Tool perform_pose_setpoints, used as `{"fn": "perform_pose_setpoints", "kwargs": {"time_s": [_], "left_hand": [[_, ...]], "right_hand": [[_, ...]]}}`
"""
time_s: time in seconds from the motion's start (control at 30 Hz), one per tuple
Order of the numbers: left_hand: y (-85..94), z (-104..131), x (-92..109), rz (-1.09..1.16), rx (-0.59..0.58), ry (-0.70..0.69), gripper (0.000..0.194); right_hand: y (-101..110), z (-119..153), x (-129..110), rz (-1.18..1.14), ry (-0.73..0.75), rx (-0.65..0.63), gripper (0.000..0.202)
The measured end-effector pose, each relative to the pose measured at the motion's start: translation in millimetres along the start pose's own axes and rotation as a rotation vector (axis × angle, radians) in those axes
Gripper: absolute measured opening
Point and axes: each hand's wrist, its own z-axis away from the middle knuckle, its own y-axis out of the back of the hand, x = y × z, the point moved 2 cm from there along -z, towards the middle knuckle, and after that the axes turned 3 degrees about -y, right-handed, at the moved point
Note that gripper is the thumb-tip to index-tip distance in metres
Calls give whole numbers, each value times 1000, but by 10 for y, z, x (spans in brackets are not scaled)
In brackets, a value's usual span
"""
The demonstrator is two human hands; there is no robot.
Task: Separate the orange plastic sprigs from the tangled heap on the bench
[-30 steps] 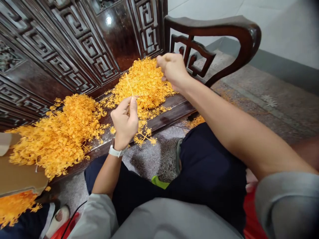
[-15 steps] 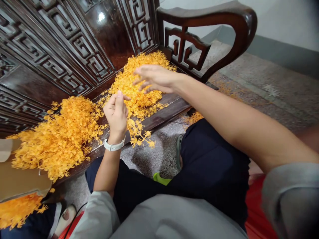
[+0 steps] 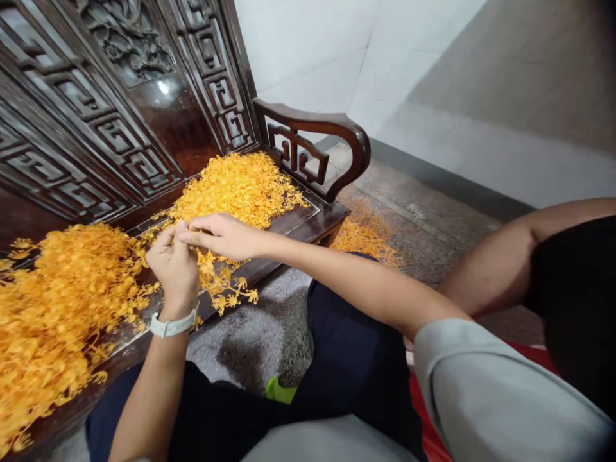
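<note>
My left hand (image 3: 174,264), with a pale watch band on its wrist, is closed above the bench front edge. Out of it hangs a sprig of orange plastic pieces (image 3: 231,292). My right hand (image 3: 224,236) meets it at the fingertips, thumb and fingers pinched together; whatever lies between them is too small to make out. Behind my hands is a heap of orange pieces (image 3: 240,186) on the bench seat. A larger orange heap (image 3: 81,289) spreads to the left.
The dark carved bench (image 3: 332,218) has a curved armrest (image 3: 356,144) at its right end. More orange pieces (image 3: 366,234) lie on the floor beyond it. Another person's bare leg (image 3: 495,263) is at the right.
My right hand has come down from over the heap, its spread fingers now closed against my left hand. The view has shifted, showing more wall and another person's leg at the right.
</note>
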Motion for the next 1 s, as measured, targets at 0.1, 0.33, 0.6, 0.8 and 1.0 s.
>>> {"fn": "perform_pose_setpoints", "kwargs": {"time_s": [0.1, 0.33, 0.6, 0.8, 1.0], "left_hand": [[29, 3, 43, 76, 37, 86, 54], [454, -372, -40, 225, 83, 247, 46], [571, -496, 5, 359, -8, 245, 37], [296, -375, 28, 211, -133, 310, 40], [169, -259, 112, 438, -69, 216, 45]], "right_hand": [[-53, 3, -77, 229, 19, 2, 23], [-404, 308, -636, 206, 228, -455, 21], [50, -31, -81, -648, -275, 21, 9], [66, -42, 333, -724, -761, 352, 16], [-313, 41, 226, -302, -284, -86, 28]]}}
